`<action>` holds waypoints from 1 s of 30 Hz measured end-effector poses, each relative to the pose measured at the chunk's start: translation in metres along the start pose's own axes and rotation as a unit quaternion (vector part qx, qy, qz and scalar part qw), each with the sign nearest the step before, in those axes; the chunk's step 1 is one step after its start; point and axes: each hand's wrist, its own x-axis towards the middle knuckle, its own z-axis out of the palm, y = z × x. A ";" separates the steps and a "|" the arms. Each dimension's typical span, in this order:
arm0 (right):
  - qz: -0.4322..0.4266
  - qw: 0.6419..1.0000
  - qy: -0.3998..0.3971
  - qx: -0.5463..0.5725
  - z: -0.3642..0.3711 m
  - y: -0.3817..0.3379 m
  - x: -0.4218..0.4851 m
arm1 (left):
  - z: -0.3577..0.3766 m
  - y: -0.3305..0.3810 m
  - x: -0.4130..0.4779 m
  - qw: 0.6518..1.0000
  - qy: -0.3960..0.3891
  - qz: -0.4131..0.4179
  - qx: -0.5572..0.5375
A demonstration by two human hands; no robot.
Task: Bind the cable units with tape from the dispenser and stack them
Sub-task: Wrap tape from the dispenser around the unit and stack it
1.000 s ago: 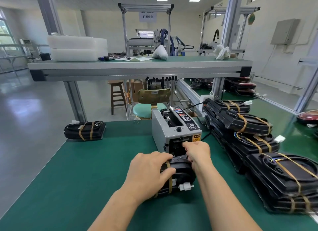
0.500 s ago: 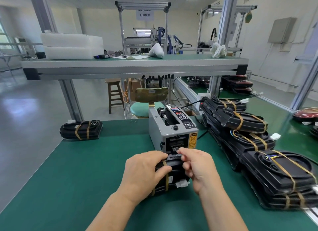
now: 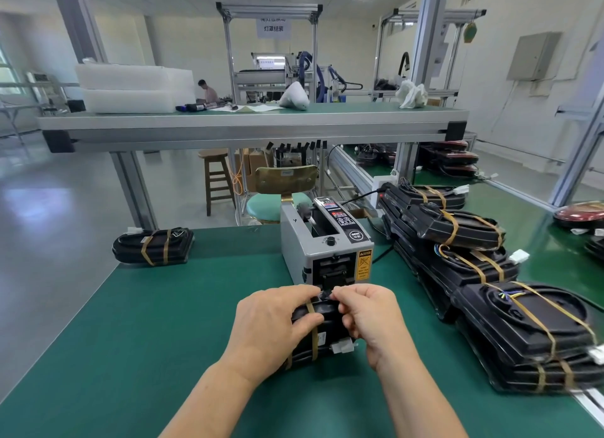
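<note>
Though beside grey floor (image 3: pixel 49 258), green bench (image 3: pixel 163 323) w/ dispenser (image 3: pixel 327 251).

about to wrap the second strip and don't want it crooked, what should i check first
1. Left hand grips the cable unit: ok.
2. Right hand pinches what looks like a tape strip: ok.
3. First tape band wraps the unit: ok.
4. Strip cut free of the dispenser: cannot tell.
5. Second band on the unit: not ok, not yet applied.
</note>
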 end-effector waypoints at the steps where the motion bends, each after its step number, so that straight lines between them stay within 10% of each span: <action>1: -0.001 1.000 -0.001 -0.002 0.000 0.000 0.000 | 0.000 0.000 0.000 1.000 0.001 0.001 -0.001; 30: -0.088 0.980 0.053 -0.171 -0.006 0.006 0.001 | 0.001 0.003 -0.001 0.993 0.074 0.090 0.006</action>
